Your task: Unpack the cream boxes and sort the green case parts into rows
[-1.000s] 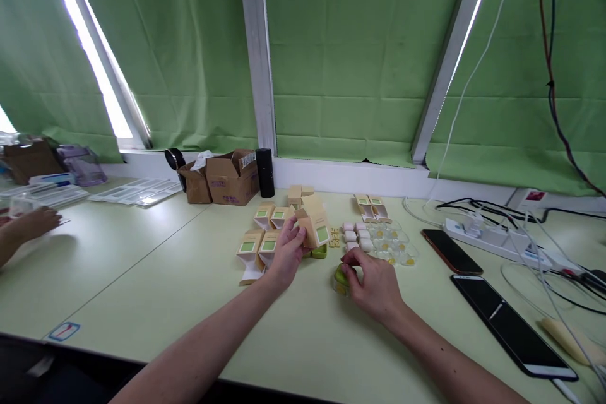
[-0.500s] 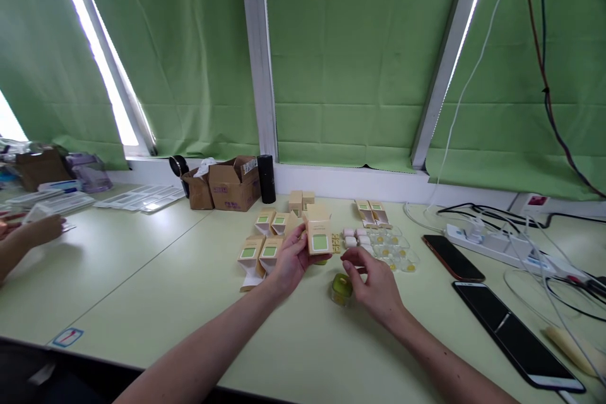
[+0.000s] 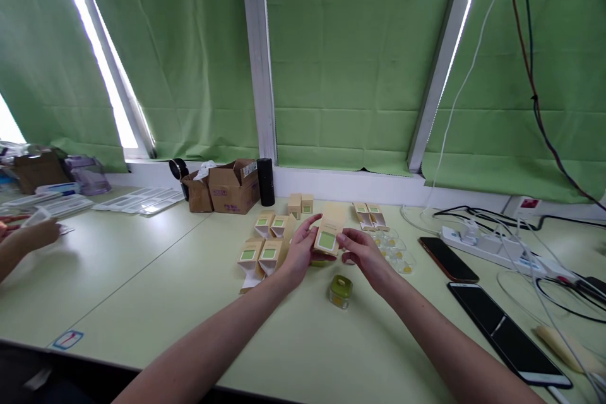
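A small beige cardboard box [image 3: 328,233] with a green window is held up over the table between both my hands. My left hand [image 3: 297,252] grips its left side, fingers behind it. At its lower right edge, my right hand [image 3: 367,255] pinches the card between thumb and fingers. On the table just below stands a small clear jar with a green lid [image 3: 341,291], touched by neither hand. Left of my left hand are several open boxes of the same kind [image 3: 258,259]. Clear plastic pieces with yellow spots [image 3: 395,249] lie beyond my right hand, which partly covers them.
Closed boxes [image 3: 301,204] and two more open boxes [image 3: 369,216] stand farther back. Brown cartons [image 3: 231,186] and a black cylinder [image 3: 266,182] line the wall. Phones [image 3: 509,334], a power strip [image 3: 483,246] and cables lie right. Another person's hand [image 3: 35,233] is at far left.
My right hand has moved up and left from beside the green-lidded jar to the box's edge. The box has shifted slightly right and tilted. The jar stays in place.
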A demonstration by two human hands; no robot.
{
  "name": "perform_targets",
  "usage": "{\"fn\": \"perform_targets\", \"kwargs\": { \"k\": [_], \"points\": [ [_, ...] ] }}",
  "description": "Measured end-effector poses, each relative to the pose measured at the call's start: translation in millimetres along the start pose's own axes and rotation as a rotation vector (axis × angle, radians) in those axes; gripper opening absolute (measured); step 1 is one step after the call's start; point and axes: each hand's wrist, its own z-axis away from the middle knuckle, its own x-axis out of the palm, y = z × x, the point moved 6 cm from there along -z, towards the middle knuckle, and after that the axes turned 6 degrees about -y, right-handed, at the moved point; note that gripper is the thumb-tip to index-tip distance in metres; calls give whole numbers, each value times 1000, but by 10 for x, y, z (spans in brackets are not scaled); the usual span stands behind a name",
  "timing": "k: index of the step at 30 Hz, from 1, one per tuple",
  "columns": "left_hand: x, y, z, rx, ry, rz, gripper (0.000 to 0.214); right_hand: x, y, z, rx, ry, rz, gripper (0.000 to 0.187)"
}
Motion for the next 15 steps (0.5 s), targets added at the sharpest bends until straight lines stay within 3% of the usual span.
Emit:
{"fn": "perform_targets", "kwargs": {
  "k": [3,6,15],
  "points": [
    [37,95,-86,60,53,-121,51,-64,35,-65,-22,71,-125,39],
    [92,144,-132,155,26,-185,45,-147,134,-109,-14,118,-235,38],
    [91,-128,-93,248,-74,-385,47,-206,306,-103,-5,101,-296,40]
  ]
}}
